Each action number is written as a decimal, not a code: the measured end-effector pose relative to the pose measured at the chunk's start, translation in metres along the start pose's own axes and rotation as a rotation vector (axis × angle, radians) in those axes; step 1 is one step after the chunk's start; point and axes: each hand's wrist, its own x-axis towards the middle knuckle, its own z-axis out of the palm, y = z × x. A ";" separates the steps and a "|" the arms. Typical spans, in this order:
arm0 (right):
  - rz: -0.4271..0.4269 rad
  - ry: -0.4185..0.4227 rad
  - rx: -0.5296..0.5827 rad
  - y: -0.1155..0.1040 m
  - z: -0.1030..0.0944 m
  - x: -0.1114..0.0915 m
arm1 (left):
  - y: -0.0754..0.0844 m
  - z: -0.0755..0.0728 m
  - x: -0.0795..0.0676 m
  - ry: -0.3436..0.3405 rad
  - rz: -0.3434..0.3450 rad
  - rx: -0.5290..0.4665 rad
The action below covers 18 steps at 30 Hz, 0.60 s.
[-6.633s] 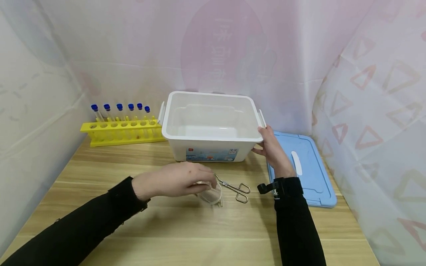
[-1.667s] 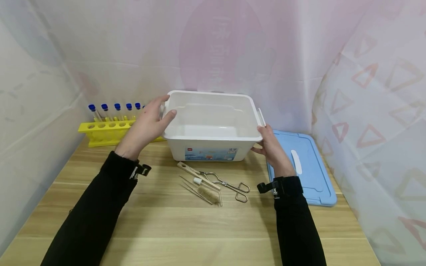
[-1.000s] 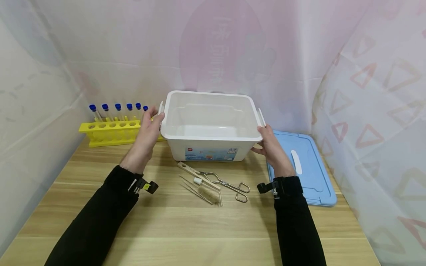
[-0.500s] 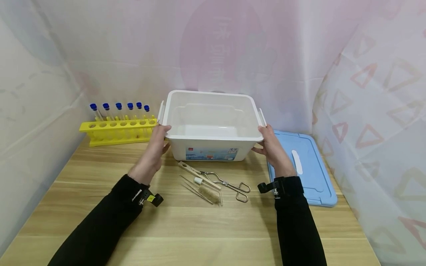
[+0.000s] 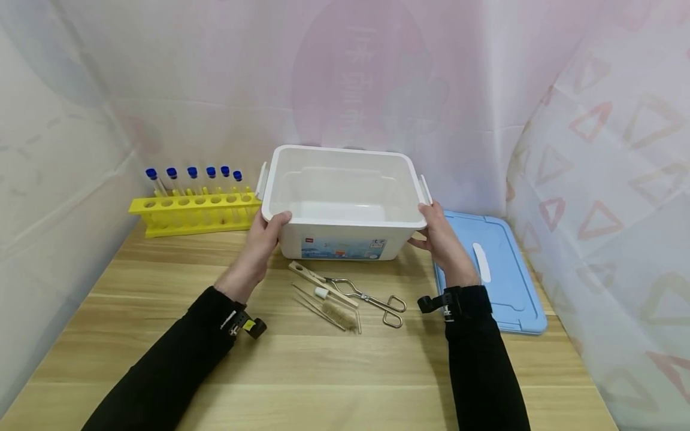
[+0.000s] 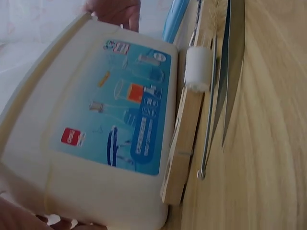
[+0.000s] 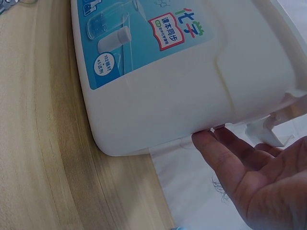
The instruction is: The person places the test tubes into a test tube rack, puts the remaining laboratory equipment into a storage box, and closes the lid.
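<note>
An open white plastic storage box with a blue printed label stands on the wooden table at the back. My left hand grips its front left corner, thumb over the rim. At the right end, my right hand holds the rim below the handle, thumb on top; in the right wrist view its fingertips press the side wall. Before the box lie metal crucible tongs, a wooden test tube holder, tweezers, a bristle brush and a small white cylinder.
A yellow rack with several blue-capped test tubes stands close to the box's left side. Right of the box lies a blue lid with a white handle. Printed curtains surround the table on three sides.
My left hand earlier held a clear round container over the tools; it is gone from view. Since then the hand has slid from the box's left rim to its front corner. My right hand stayed put.
</note>
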 end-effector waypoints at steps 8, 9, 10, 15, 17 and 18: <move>-0.011 0.014 0.003 -0.001 0.001 -0.002 | -0.001 -0.018 0.008 -0.121 0.000 0.047; -0.008 0.016 0.004 -0.001 0.001 -0.002 | -0.001 -0.019 0.009 -0.128 -0.006 0.049; -0.005 0.016 0.006 -0.002 0.001 -0.002 | -0.001 -0.020 0.009 -0.133 -0.012 0.051; 0.017 0.026 -0.052 -0.006 -0.002 -0.007 | -0.001 -0.020 0.008 -0.134 -0.025 0.068; 0.008 0.044 -0.110 -0.009 -0.005 -0.010 | -0.002 -0.019 0.007 -0.131 -0.024 0.069; -0.002 0.057 -0.148 -0.011 -0.006 -0.012 | -0.002 -0.018 0.007 -0.129 -0.024 0.068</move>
